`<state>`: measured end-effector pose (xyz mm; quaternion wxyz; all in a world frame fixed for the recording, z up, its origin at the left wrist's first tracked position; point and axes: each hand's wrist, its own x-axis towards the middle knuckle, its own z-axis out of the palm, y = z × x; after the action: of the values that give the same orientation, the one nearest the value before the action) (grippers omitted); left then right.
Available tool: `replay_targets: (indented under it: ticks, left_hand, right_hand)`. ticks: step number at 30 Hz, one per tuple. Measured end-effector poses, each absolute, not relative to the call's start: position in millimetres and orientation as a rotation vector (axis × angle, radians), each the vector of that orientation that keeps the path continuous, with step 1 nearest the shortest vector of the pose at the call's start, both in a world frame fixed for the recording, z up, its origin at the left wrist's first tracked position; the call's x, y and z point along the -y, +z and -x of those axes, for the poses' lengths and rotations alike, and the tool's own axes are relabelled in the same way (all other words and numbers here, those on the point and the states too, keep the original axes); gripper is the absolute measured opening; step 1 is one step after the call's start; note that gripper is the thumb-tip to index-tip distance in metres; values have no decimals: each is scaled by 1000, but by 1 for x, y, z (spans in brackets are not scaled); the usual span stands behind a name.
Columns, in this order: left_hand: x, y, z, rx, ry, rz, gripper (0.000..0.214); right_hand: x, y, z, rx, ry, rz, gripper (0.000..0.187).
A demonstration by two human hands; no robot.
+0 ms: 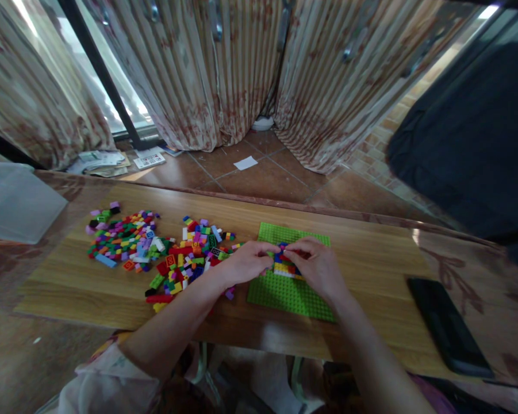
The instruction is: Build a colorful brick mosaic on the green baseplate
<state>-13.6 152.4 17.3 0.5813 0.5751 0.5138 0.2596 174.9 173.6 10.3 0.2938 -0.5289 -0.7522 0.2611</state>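
A green baseplate (284, 293) lies on the wooden table (371, 264). A small build of blue, red, yellow and white bricks (284, 263) stands on its middle. My left hand (248, 261) and my right hand (317, 264) meet over this build, fingers curled and pinched on its bricks from either side. Which single brick each finger presses is hidden. To the left lies a wide pile of loose coloured bricks (155, 250), touching my left wrist.
A black phone (448, 328) lies near the table's right front edge. A translucent plastic lid or box (12, 201) sits at the far left. Curtains (224, 69), papers on the tiled floor (103, 161) and a dark cloth (478, 132) lie beyond the table.
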Motion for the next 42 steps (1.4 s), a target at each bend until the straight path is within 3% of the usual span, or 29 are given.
replay_targets:
  ticks: [42]
  left_hand:
    - [-145,19,7,-1212,529,-1777,54]
  right_hand:
    - [-172,9,-169,1884,571,1562,15]
